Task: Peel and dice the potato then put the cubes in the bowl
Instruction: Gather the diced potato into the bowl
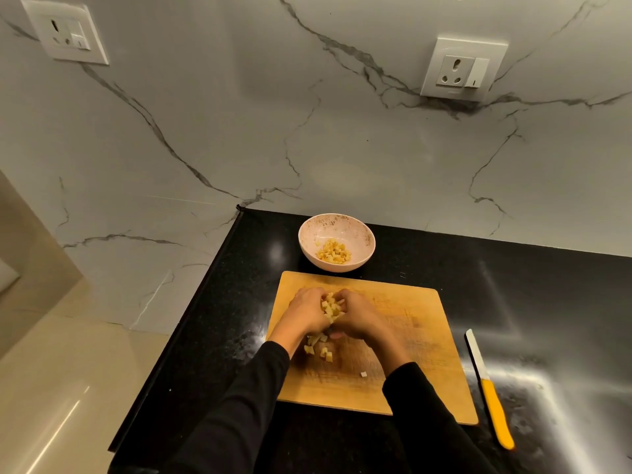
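Loose potato cubes (319, 348) on cutting board (410, 336), just below wrists. Left hand (307, 311) and right hand (359, 318) cupped together around heap of cubes (331, 307). Knife (489, 388) at 3 o'clock, on counter (547, 302). Bowl (337, 241) at 12 o'clock, holding cubes.

Both hands cupping potato cubes (331, 307) over cutting board (410, 336), bowl (337, 222) behind

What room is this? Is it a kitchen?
Most likely a home kitchen: a wooden cutting board lies on a black stone counter, with a bowl of potato cubes and a knife.
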